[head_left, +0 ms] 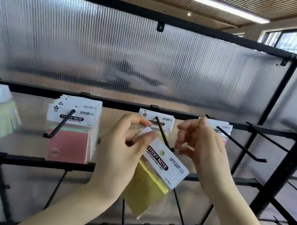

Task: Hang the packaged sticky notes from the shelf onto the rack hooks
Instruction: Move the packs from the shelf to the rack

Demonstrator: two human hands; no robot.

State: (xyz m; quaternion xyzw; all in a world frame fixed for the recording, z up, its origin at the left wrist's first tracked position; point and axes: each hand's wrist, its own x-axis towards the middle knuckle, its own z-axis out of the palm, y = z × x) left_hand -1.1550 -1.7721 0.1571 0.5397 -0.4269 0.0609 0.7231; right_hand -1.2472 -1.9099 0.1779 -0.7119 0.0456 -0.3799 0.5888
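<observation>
One yellow sticky-note pack (154,175) pinched at its corner by left hand (123,147)

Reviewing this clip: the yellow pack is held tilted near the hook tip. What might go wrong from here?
1. The yellow sticky note pack is tilted, and its hang hole sits off the hook tip, so it may miss and snag the header card.
2. The left hand pinches only the pack's top corner; it might slip and drop.
3. The right hand hovers by the hook tip and could bump the packs already hanging behind.
</observation>
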